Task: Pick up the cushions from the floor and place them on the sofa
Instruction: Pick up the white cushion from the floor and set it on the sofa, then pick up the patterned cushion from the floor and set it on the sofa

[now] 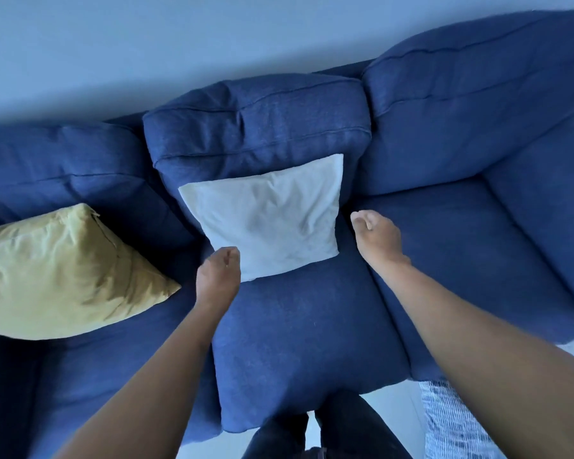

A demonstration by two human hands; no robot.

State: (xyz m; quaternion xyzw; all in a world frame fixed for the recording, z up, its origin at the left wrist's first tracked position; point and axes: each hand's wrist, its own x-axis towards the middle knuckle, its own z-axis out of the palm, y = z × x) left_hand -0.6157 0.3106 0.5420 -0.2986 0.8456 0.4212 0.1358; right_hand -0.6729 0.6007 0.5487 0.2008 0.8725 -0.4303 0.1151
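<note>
A white cushion leans upright against the middle back cushion of the blue sofa. A yellow cushion lies on the left seat. My left hand is at the white cushion's lower left edge with its fingers curled, and the fingertips overlap that edge. Whether it grips the fabric does not show. My right hand hovers just right of the white cushion, a small gap apart, with its fingers curled and nothing in them.
The right sofa seat is bare blue fabric. A white piece of fabric with a blue pattern lies on the pale floor at the sofa's front right. My legs in dark trousers stand against the middle seat's front edge. A plain wall rises behind the sofa.
</note>
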